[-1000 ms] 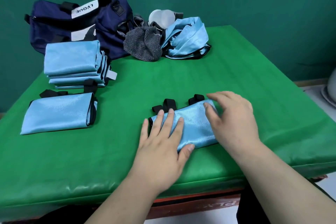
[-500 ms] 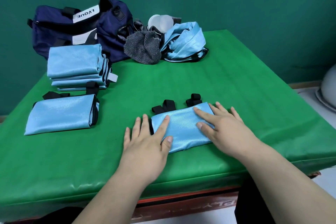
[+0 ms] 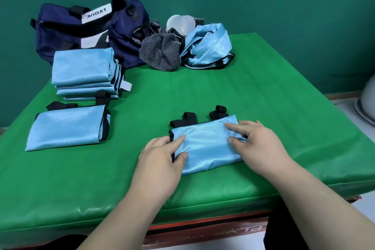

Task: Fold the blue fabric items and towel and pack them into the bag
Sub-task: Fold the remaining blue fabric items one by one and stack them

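A small folded light-blue fabric item (image 3: 207,146) with black straps lies near the front edge of the green mat (image 3: 274,87). My left hand (image 3: 160,158) grips its left end, thumb and forefinger on top. My right hand (image 3: 261,144) grips its right end with curled fingers. A navy bag (image 3: 60,34) stands at the back left. In front of it sits a stack of folded blue items (image 3: 81,67), and one more folded blue item (image 3: 65,128) lies nearer to me. A crumpled grey striped towel (image 3: 160,53) and a crumpled blue item (image 3: 209,46) lie at the back.
A white plastic container (image 3: 180,23) sits behind the towel. A white rounded object (image 3: 367,103) is on the floor beyond the mat's right edge. A teal wall stands close behind the table.
Both hands lay flat on the folded item and smoothed it outward. Now they have slid to its two ends and their fingers have curled round the edges.
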